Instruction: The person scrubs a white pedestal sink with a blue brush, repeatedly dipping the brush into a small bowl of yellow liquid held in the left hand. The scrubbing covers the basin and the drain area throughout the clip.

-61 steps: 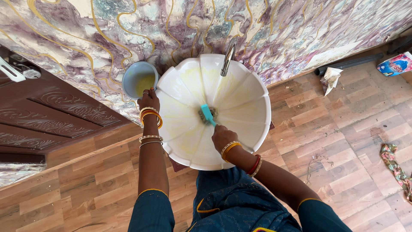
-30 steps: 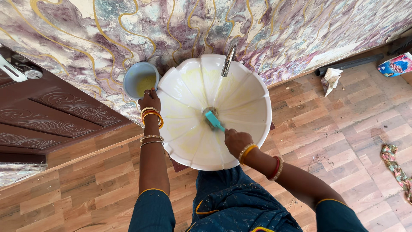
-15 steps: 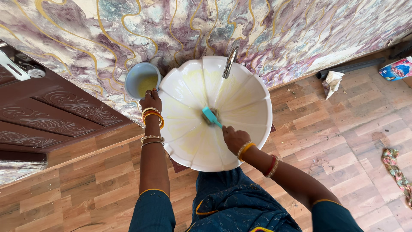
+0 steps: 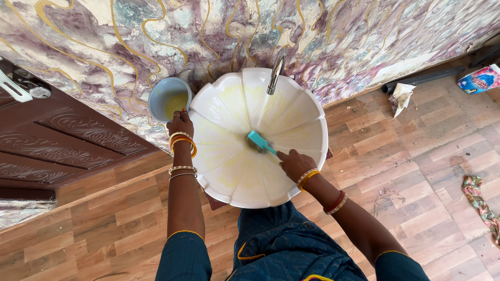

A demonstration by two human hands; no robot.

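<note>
One package (image 4: 478,78) is seen — a flat rectangular packet, blue with red and white print, laid on the wooden floor (image 4: 416,151) at the far right, near the wall base. No labels, signs or screens are visible.
</note>
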